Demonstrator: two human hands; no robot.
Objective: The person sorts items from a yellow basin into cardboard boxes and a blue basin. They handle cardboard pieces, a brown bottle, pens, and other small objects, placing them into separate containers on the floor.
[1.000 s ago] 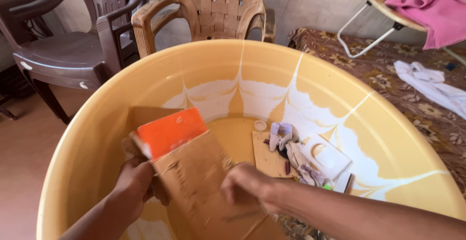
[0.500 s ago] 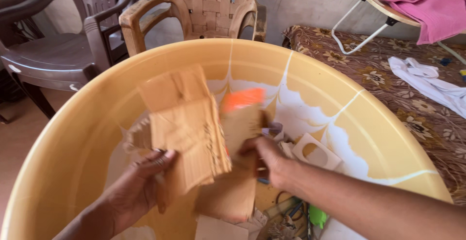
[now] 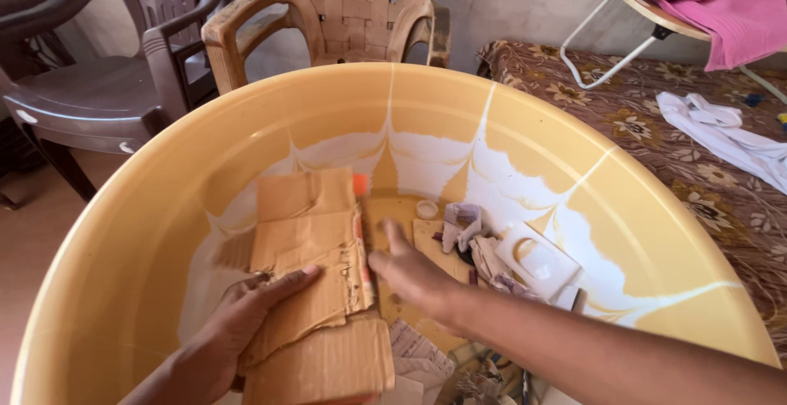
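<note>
Torn cardboard pieces (image 3: 316,249), stacked loosely, sit inside the yellow tub (image 3: 147,233), held up over its floor. Judged light, stiff but bendable, edges ragged; a hold along the lower flat edge looks soundest. Left hand (image 3: 246,323): grip clamped on the stack, thumb on top, fingers under. Right hand (image 3: 410,274): grip apart, fingers spread, just beside the stack's right edge, holding nothing. Beyond in the tub: white plastic tray (image 3: 537,261), crumpled scraps (image 3: 463,225), small cap (image 3: 426,208). Outside: two plastic chairs (image 3: 361,11), patterned bed (image 3: 680,126), pink cloth (image 3: 721,11).
</note>
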